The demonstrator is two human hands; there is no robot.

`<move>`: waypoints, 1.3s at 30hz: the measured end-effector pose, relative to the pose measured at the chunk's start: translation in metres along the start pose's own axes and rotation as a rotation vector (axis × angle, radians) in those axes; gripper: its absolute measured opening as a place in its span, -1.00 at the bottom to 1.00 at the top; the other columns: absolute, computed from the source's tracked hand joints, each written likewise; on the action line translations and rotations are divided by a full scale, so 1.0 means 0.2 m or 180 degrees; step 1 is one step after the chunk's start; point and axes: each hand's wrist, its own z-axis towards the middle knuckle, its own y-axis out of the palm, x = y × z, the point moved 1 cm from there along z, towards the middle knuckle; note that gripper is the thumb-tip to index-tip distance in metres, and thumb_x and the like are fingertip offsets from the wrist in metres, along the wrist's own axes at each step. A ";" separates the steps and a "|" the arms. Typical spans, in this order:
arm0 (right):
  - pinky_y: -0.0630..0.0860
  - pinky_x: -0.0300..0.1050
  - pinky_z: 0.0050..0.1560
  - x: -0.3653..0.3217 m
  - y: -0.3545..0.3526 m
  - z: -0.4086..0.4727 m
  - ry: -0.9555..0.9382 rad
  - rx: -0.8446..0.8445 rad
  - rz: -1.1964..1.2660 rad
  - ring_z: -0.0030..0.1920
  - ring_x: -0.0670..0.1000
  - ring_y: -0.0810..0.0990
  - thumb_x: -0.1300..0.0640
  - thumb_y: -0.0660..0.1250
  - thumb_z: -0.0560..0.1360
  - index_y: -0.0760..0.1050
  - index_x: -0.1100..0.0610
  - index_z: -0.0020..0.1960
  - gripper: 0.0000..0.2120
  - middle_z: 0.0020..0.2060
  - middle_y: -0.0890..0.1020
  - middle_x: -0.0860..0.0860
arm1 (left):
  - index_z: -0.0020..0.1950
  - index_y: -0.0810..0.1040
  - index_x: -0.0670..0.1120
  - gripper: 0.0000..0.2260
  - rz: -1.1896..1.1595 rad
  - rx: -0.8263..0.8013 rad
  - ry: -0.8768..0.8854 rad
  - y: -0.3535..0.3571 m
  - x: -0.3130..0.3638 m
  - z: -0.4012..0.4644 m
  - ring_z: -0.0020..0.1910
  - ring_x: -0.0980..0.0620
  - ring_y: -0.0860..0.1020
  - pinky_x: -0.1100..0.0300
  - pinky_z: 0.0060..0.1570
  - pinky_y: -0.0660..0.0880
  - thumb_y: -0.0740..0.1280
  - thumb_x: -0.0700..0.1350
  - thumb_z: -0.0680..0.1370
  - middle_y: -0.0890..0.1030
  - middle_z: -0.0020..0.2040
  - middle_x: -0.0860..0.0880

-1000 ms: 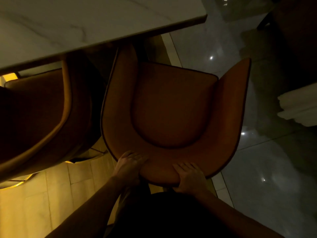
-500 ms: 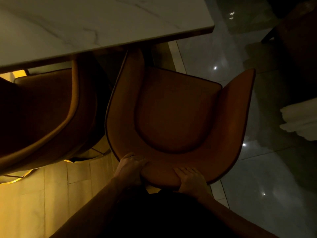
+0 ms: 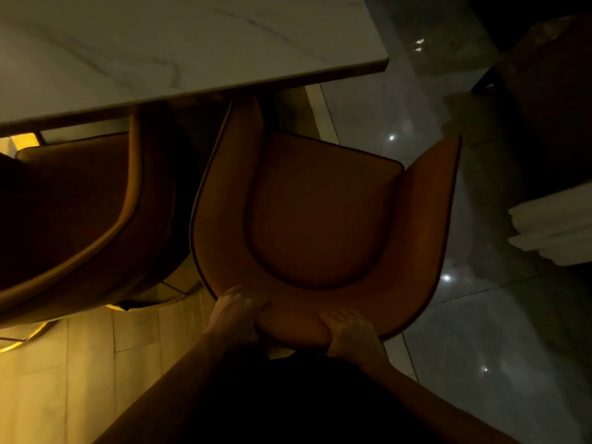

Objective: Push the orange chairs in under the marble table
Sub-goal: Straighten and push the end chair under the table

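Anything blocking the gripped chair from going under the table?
Nothing visible. Both the left hand and right hand grip the orange chair by its backrest; its left arm tip is already under the marble table. The neighbouring chair sits beside, close.

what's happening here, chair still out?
A person grips the curved back of the right orange chair with both hands, left hand and right hand. Only its left arm tip reaches under the marble table; the seat is still out. A second orange chair sits beside it on the left.
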 end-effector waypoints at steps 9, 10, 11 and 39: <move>0.38 0.02 0.32 0.01 -0.01 0.01 -0.0140 0.0318 -0.0040 0.25 0.10 0.55 -0.29 0.47 0.28 0.47 0.13 0.36 -0.21 0.26 0.59 0.07 | 0.12 0.63 0.04 -0.52 -0.0153 0.0068 -0.0090 0.02 -0.01 0.01 0.00 -0.02 0.64 0.08 0.23 0.39 0.44 0.02 0.19 0.69 0.02 0.05; 0.50 0.05 0.20 0.01 -0.02 0.00 -0.0184 0.0458 -0.0094 0.13 0.11 0.64 -0.26 0.54 0.20 0.55 0.15 0.26 -0.23 0.14 0.66 0.09 | 0.12 0.62 0.04 -0.53 -0.0132 0.0040 -0.0102 0.02 -0.01 0.01 0.00 -0.02 0.64 0.08 0.25 0.37 0.43 0.03 0.21 0.69 0.01 0.04; 0.57 0.06 0.10 0.02 -0.01 0.00 -0.0201 0.0561 -0.0125 0.04 0.12 0.68 -0.23 0.59 0.13 0.61 0.16 0.19 -0.25 0.06 0.70 0.09 | 0.13 0.62 0.04 -0.53 -0.0115 0.0030 -0.0107 0.02 -0.01 0.01 0.01 -0.02 0.63 0.08 0.26 0.35 0.41 0.03 0.23 0.68 0.02 0.04; 0.62 0.05 0.01 0.27 -0.22 0.31 -0.0573 0.0395 -0.0192 -0.04 0.06 0.68 -0.37 0.40 0.20 0.58 0.06 0.18 -0.30 0.01 0.70 0.02 | 0.05 0.65 0.02 -0.58 -0.0494 0.0397 -0.0608 -0.07 0.02 0.20 -0.03 -0.04 0.64 0.06 0.20 0.41 0.47 0.04 0.20 0.70 -0.05 0.01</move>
